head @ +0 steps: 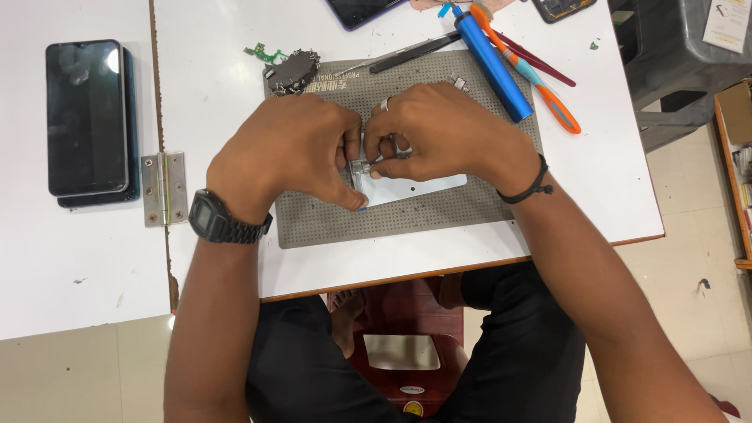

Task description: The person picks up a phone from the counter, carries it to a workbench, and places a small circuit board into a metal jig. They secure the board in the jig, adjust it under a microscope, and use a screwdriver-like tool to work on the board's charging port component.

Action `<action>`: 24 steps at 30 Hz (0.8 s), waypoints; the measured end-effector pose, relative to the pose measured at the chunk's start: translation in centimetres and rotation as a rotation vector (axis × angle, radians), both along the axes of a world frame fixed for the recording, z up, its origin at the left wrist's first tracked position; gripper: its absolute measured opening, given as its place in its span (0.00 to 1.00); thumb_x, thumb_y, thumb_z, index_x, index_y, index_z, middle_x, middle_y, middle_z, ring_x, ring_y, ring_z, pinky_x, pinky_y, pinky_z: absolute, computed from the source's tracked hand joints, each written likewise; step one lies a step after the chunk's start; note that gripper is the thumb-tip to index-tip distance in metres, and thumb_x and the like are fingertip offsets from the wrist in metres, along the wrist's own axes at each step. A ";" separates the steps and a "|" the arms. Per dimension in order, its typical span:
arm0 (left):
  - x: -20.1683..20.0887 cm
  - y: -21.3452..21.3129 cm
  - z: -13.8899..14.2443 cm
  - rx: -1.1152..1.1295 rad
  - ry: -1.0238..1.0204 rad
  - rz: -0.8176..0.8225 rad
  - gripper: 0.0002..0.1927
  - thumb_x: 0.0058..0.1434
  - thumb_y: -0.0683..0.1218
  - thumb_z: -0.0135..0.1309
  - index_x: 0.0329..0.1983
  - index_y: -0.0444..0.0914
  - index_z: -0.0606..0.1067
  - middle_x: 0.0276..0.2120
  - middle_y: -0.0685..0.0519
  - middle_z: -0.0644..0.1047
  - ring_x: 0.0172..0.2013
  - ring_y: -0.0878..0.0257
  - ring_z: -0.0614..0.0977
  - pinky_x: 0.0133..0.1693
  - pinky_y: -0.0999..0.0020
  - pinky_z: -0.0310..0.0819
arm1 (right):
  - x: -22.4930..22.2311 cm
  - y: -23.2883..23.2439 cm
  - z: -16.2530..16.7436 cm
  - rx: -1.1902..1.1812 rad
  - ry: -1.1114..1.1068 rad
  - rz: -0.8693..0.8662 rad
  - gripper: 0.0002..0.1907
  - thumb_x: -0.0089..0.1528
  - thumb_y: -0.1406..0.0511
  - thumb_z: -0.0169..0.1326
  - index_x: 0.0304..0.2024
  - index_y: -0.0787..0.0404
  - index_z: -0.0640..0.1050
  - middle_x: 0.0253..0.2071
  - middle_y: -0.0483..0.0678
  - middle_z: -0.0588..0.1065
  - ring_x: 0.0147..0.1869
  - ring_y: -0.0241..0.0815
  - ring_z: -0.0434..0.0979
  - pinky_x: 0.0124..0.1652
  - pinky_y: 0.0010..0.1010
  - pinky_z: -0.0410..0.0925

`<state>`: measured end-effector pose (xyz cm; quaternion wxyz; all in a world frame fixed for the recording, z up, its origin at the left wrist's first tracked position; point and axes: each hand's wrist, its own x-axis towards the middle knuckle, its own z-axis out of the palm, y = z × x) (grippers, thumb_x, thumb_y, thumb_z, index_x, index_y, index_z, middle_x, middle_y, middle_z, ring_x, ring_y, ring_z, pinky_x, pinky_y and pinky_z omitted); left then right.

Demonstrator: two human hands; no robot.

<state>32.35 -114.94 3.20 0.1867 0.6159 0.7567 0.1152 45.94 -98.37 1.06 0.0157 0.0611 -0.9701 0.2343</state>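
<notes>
left hand (pixel 294 153): knuckles up, fingers curled | right hand (pixel 442 133): fingers pinched, touching left | forearms converge

Matt grey perforated rubbery work mat (pixel 329 223) under both hands, smooth pale metal phone plate (pixel 415 189) between fingers, glossy white tabletop (pixel 595 172).

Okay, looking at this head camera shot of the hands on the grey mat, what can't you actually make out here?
- Small metal part, head view: mostly covered by the left hand and right hand; its kind is unclear.
- Pale flat panel: its upper half is hidden under the right hand.
- Dark phone and another device: cut off by the top edge.
- Small dark parts on the grey mat: too small to identify.
</notes>
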 end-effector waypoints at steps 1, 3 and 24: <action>0.1 -0.1 0.0 0.013 0.027 0.005 0.25 0.30 0.59 0.75 0.25 0.40 0.80 0.20 0.55 0.80 0.24 0.56 0.82 0.29 0.63 0.75 | 0.0 0.0 0.0 0.011 0.009 0.008 0.10 0.50 0.60 0.70 0.29 0.56 0.84 0.23 0.44 0.79 0.27 0.42 0.79 0.28 0.34 0.68; 0.1 -0.2 0.0 0.037 0.079 0.011 0.25 0.30 0.58 0.75 0.24 0.41 0.79 0.20 0.56 0.79 0.24 0.56 0.82 0.28 0.62 0.74 | 0.1 0.2 0.1 0.022 0.013 0.007 0.10 0.49 0.59 0.70 0.28 0.57 0.84 0.23 0.44 0.79 0.27 0.42 0.79 0.28 0.35 0.68; -0.5 -0.4 -0.2 0.148 0.071 -0.025 0.13 0.38 0.52 0.73 0.25 0.45 0.83 0.22 0.58 0.82 0.24 0.60 0.83 0.29 0.66 0.76 | 0.0 -0.2 -0.3 -0.004 0.058 0.035 0.08 0.52 0.61 0.68 0.31 0.55 0.85 0.24 0.44 0.78 0.27 0.41 0.79 0.28 0.34 0.68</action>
